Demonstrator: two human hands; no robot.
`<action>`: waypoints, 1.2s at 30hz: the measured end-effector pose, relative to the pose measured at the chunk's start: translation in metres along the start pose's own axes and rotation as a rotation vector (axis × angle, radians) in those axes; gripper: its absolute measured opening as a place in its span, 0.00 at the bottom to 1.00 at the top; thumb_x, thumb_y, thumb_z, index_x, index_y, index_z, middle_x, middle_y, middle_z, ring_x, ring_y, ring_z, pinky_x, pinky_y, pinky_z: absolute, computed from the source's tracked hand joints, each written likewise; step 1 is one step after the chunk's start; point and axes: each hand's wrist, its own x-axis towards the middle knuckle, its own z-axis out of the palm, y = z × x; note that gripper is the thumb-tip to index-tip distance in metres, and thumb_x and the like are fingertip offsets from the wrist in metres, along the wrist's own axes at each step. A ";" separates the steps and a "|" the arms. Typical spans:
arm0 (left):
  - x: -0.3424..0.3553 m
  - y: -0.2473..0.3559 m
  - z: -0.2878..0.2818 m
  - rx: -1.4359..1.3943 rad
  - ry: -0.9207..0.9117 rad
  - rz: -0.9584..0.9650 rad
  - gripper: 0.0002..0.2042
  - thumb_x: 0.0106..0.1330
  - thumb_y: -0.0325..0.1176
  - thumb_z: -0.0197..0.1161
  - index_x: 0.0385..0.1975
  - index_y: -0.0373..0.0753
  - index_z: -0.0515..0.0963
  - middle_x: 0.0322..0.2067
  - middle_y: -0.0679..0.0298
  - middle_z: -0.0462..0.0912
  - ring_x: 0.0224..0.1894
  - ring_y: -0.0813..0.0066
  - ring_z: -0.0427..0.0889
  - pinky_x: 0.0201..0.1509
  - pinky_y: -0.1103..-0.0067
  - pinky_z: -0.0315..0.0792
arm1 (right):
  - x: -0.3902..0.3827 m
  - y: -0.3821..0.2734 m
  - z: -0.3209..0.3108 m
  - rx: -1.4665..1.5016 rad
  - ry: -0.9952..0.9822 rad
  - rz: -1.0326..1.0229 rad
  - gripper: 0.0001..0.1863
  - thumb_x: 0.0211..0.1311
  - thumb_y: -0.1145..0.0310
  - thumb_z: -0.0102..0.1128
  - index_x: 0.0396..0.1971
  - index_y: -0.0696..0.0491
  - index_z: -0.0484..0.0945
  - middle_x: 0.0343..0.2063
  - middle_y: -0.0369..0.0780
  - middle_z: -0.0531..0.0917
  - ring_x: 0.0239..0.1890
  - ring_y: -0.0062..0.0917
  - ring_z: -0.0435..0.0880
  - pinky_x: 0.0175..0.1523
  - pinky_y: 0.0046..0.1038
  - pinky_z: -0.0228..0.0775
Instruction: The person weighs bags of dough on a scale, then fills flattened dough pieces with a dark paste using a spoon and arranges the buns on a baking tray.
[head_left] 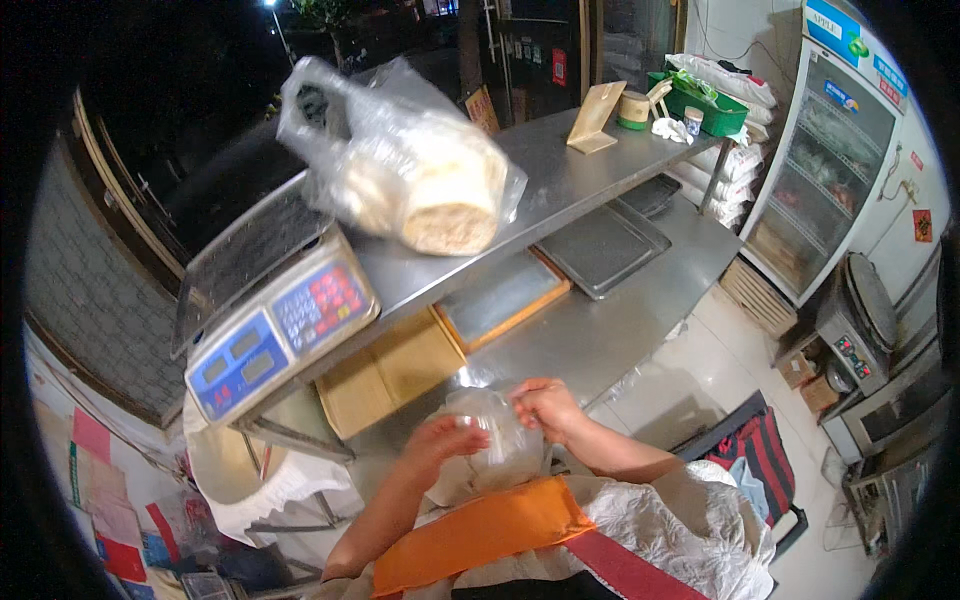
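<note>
Close in front of my body, both hands are on a thin, clear plastic bag (482, 455). My left hand (445, 440) grips its left side with curled fingers. At its upper right edge, my right hand (548, 408) pinches the film. Past them, on the steel counter (560, 170), stands a larger clear plastic bag (345, 130) with loop handles. Inside it are pale, round flatbreads (450, 205), seemingly stacked; the film blurs their number. Neither hand touches that bag.
A price scale (275, 330) with a keypad stands at the counter's left end. Below are a wooden tray (395, 375) and dark metal trays (605, 250). A green basket (715, 115) sits at the far end. A glass-door fridge (820, 160) stands at right, a red-and-black striped bag (755, 460) below.
</note>
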 end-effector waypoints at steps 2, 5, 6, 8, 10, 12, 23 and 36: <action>0.023 -0.008 0.022 0.016 -0.088 0.041 0.13 0.57 0.30 0.64 0.41 0.32 0.77 0.39 0.60 0.82 0.45 0.69 0.81 0.54 0.76 0.72 | -0.018 -0.041 0.038 -0.249 -0.114 -0.114 0.12 0.55 0.75 0.53 0.39 0.60 0.78 0.24 0.40 0.83 0.23 0.22 0.81 0.25 0.24 0.72; 0.038 0.017 0.051 -0.164 -0.154 0.165 0.18 0.55 0.23 0.61 0.47 0.33 0.74 0.46 0.60 0.79 0.51 0.73 0.76 0.56 0.77 0.69 | -0.024 -0.090 0.033 -0.850 -0.357 -0.754 0.14 0.55 0.75 0.54 0.43 0.56 0.78 0.26 0.45 0.83 0.24 0.31 0.83 0.30 0.29 0.76; 0.043 0.030 0.060 -0.169 -0.179 0.174 0.18 0.53 0.24 0.62 0.46 0.32 0.74 0.45 0.60 0.79 0.50 0.70 0.77 0.56 0.75 0.69 | -0.028 -0.105 0.029 -0.948 -0.427 -0.920 0.14 0.55 0.75 0.54 0.43 0.55 0.79 0.26 0.45 0.82 0.24 0.33 0.83 0.31 0.30 0.76; 0.046 0.053 0.076 -0.200 -0.233 0.188 0.20 0.50 0.25 0.63 0.45 0.31 0.74 0.44 0.59 0.80 0.49 0.65 0.78 0.55 0.73 0.71 | -0.046 -0.153 0.021 -0.946 -0.425 -1.066 0.14 0.54 0.76 0.54 0.42 0.55 0.79 0.26 0.45 0.82 0.25 0.35 0.82 0.33 0.32 0.77; 0.058 0.104 0.113 -0.209 -0.300 0.306 0.22 0.47 0.31 0.65 0.45 0.31 0.76 0.44 0.55 0.80 0.42 0.65 0.78 0.53 0.69 0.72 | -0.047 -0.196 0.002 -0.893 -0.294 -1.382 0.14 0.54 0.76 0.55 0.41 0.55 0.79 0.27 0.44 0.82 0.27 0.36 0.83 0.34 0.33 0.77; 0.054 0.149 0.147 -0.346 -0.206 0.291 0.24 0.46 0.34 0.66 0.45 0.30 0.77 0.45 0.52 0.79 0.35 0.68 0.78 0.51 0.67 0.73 | -0.036 -0.248 -0.020 -1.018 0.042 -1.699 0.13 0.53 0.74 0.57 0.40 0.55 0.79 0.30 0.43 0.83 0.31 0.35 0.83 0.33 0.34 0.76; 0.110 0.331 0.258 0.037 -0.403 0.635 0.32 0.56 0.34 0.60 0.57 0.17 0.63 0.45 0.46 0.79 0.19 0.86 0.64 0.28 0.82 0.67 | 0.202 -0.372 -0.172 -1.664 0.377 -0.708 0.33 0.66 0.44 0.47 0.64 0.49 0.65 0.64 0.39 0.68 0.68 0.35 0.60 0.70 0.39 0.48; 0.158 0.485 0.275 0.654 0.293 1.003 0.08 0.60 0.22 0.55 0.37 0.28 0.78 0.20 0.72 0.71 0.16 0.90 0.59 0.20 0.91 0.60 | 0.036 -0.296 -0.162 0.322 -0.397 -1.078 0.44 0.57 0.71 0.65 0.69 0.57 0.49 0.62 0.43 0.69 0.60 0.29 0.72 0.62 0.28 0.63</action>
